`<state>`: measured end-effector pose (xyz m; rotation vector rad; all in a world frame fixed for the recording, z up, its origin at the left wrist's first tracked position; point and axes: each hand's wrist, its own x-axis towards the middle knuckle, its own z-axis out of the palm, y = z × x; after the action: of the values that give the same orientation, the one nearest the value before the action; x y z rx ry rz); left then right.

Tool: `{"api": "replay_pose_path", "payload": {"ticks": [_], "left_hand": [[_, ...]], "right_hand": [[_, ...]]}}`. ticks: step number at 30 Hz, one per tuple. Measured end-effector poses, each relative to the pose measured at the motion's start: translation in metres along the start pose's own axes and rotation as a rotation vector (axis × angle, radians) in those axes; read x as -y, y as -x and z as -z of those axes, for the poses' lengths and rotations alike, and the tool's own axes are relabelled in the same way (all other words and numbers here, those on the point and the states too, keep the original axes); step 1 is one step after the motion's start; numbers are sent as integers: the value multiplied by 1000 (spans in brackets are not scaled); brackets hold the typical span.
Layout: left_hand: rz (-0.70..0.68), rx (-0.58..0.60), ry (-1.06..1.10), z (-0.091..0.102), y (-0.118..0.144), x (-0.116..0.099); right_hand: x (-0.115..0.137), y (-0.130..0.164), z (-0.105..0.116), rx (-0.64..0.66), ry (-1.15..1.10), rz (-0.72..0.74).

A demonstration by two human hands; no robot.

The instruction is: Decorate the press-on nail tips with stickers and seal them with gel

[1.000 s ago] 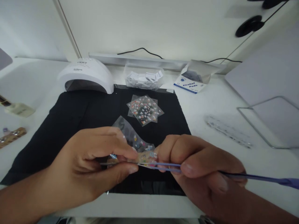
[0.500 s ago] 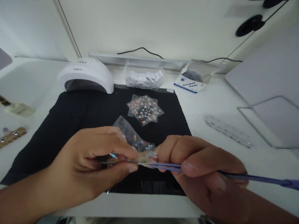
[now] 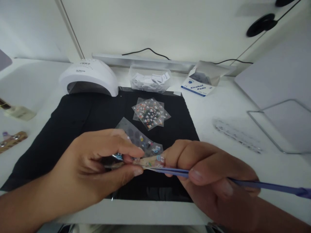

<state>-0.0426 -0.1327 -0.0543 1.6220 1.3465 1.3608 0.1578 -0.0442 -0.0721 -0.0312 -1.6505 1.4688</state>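
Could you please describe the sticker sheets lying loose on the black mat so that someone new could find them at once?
Start at the black mat in the middle of the white table. Toward its far edge, just in front of the clear tub of paper packets, lie the sticker sheets, fanned in a small pile. Unlike the sheet in the hands, nothing touches them, and they are densely covered in tiny coloured stickers.
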Motion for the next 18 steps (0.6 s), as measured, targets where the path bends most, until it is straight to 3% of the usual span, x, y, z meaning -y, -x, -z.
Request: {"api": "replay_pose_path", "payload": {"ticks": [4,10,18], "left_hand": [[5,-5,-3,0,-1,-1],[-65,1,-42,2,-5,-5],[-48,1,-46,1,-4,-4]], "right_hand": [[0,-1,0,15,17,2],[-1,2,-6,-106,57,30],[0,1,-2,-57,56,25]]}}
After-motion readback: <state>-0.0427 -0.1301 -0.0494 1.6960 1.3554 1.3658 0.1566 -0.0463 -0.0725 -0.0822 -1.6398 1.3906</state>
